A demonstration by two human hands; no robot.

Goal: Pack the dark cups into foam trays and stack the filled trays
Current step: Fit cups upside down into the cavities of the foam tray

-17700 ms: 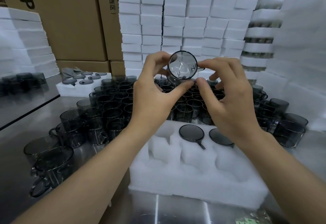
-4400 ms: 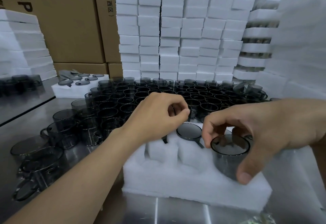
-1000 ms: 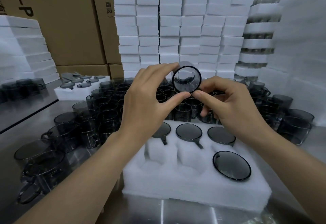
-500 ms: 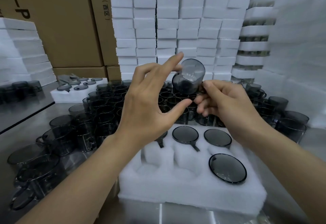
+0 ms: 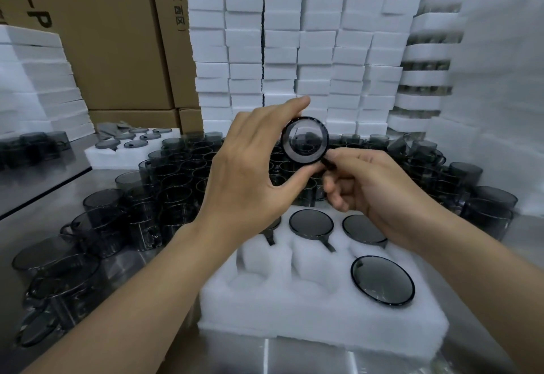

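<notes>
Half a second ago the dark transparent glass cup was tilted with its side wall toward me, and the fingers of the left hand stood a little apart from it. Now I see the cup turned with its round end straight to the camera. The left hand pinches it, the forefinger on top of the rim and the thumb under it. The right hand is just to the right of the cup and lower, its fingers curled, and it pinches the thin handle that points down and right. The cup is up in the air between the two hands, above the far edge of the white foam tray. In this tray four packed dark cups sit in the holes, three in the far row and one nearer at the right; the leftmost is half hidden behind the left wrist. Loose dark cups stand crowded on the grey metal table, behind and left of the tray.
</notes>
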